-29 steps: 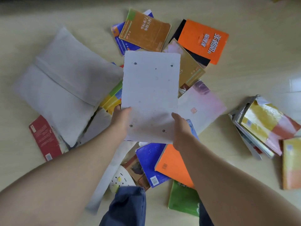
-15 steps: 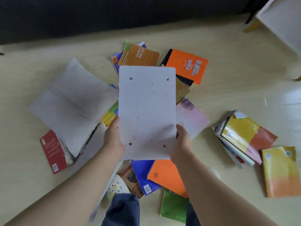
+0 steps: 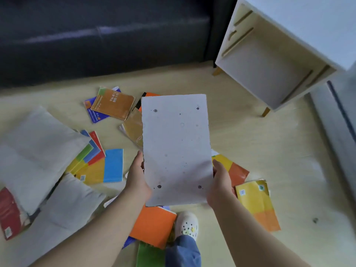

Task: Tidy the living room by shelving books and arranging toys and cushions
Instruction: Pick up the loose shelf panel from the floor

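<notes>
I hold a plain white, coverless book (image 3: 176,149) upright in front of me, its speckled face toward the camera. My left hand (image 3: 137,177) grips its lower left edge and my right hand (image 3: 221,183) grips its lower right edge. Several books lie scattered on the pale floor below: a brown one (image 3: 112,103), a yellow-and-blue one (image 3: 104,167), an orange one (image 3: 153,225), a yellow-orange one (image 3: 257,204). Two grey cushions (image 3: 36,151) lie at the left, partly covering books.
A white open cabinet (image 3: 269,60) on short wooden legs stands at the upper right. A dark sofa (image 3: 100,39) runs along the back. A red book (image 3: 8,212) lies at the far left. My white shoe (image 3: 186,225) stands among the books.
The white book has risen with both hands and moved right, toward the cabinet. The view has tilted up, so the sofa and cabinet now show.
</notes>
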`<state>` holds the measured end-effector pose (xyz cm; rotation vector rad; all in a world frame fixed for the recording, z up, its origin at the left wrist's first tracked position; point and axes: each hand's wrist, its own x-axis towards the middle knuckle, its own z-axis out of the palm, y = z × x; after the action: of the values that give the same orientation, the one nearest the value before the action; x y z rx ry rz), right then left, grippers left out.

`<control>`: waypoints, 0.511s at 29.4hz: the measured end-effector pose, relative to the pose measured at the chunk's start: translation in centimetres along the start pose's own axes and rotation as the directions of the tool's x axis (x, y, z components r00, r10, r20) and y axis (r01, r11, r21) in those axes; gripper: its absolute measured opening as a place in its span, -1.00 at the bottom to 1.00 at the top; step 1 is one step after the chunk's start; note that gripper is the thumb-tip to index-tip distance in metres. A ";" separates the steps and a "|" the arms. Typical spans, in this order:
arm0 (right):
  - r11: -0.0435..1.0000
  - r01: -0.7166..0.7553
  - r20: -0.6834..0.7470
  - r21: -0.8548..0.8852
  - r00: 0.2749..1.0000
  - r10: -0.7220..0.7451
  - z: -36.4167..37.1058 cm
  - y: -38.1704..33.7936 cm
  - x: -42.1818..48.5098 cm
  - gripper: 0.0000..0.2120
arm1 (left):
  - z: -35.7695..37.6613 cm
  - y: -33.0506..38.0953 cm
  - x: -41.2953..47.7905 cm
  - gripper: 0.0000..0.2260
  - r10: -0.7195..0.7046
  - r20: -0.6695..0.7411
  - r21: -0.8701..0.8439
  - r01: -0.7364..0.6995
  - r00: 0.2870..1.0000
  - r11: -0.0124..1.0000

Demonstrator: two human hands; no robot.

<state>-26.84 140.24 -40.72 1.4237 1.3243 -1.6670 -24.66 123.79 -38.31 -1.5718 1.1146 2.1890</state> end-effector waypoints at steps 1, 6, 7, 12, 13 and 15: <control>1.000 0.001 -0.026 0.019 1.000 0.000 -1.8 -1.2 0.1 -0.77 | 1.9 -0.8 -0.8 -0.71 0.003 0.023 0.010 -0.003 1.000 1.000; 0.996 0.037 -0.101 0.083 0.995 -0.028 -5.8 -4.6 0.3 -0.76 | 6.1 -2.7 0.1 -0.47 -0.071 0.027 0.156 0.066 0.997 0.986; 0.996 0.038 -0.093 0.085 0.995 -0.030 -6.1 -5.1 0.3 -0.74 | 6.8 -2.7 0.3 -0.36 -0.085 0.007 0.210 0.082 0.996 0.974; 0.987 0.085 -0.099 0.133 0.992 -0.072 -6.2 -8.7 0.8 -0.34 | 10.7 -0.6 1.8 -0.45 -0.018 0.080 0.513 -0.025 0.997 0.858; 0.988 0.092 -0.112 0.124 0.991 -0.078 -6.2 -9.3 0.8 -0.33 | 11.2 -0.2 1.9 -0.55 -0.004 0.112 0.534 -0.057 0.994 0.844; 0.988 0.108 -0.133 0.112 0.987 -0.092 -6.2 -11.0 0.9 -0.43 | 12.8 0.8 2.5 -0.71 -0.025 0.193 0.548 -0.087 0.981 0.832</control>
<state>-34.43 149.94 -37.77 1.5789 1.4073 -1.7719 -35.29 131.43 -38.41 -1.0672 1.5371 1.7475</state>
